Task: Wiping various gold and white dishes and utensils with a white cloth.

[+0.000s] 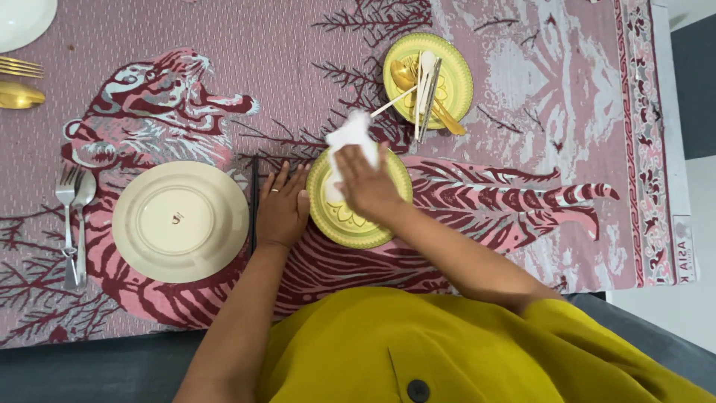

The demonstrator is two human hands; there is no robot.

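My right hand presses a white cloth onto a small yellow patterned plate in front of me. The cloth sticks out past the plate's far rim. My left hand lies flat on the tablecloth, fingers together, touching the plate's left rim; it wears a ring and holds nothing. Right beside it, on the left, a thin dark stick lies on the cloth.
A second yellow plate at the back holds gold and silver cutlery. A cream plate lies upside down at left, with a silver fork and spoon beside it. Gold cutlery and a white dish sit far left. The pink tiger-print tablecloth covers the table.
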